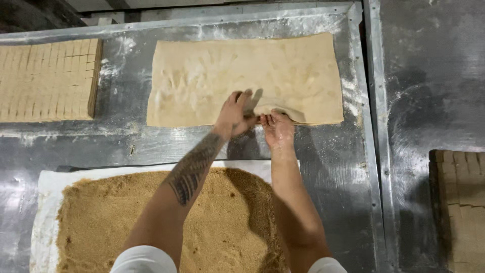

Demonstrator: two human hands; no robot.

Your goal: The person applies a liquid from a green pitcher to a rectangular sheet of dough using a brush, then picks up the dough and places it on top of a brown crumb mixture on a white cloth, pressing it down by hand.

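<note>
Steel table [328, 167]: hands [255, 121] lifting dough [242, 76] edge

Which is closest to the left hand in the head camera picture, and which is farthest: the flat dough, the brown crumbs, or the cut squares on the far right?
From the left hand:
1. Flat dough sheet, touching it.
2. Brown crumbs, below, near the body.
3. Cut squares, far right edge.

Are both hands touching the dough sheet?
Touching. The head view shows the left hand and right hand with fingers pinching the lifted near edge of the dough sheet, no gap visible.
</note>
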